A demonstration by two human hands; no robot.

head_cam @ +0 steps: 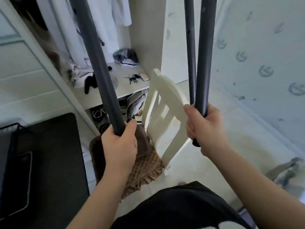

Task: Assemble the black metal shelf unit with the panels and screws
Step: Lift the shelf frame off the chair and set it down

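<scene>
Head view: left hand (120,146) is wrapped fully round the bottom end of one dark metal pole (97,63). Right hand (208,131) clamps two more poles (206,55) together near their lower ends, and all three run up out of frame above the white chair (165,103), with the black desk (57,154) at lower left. Likely staging the uprights, with no panels or screws in view: the person should stop the right pair scissoring, turn the screw hole (188,32) inward, and land the ends clear of the chair.
</scene>
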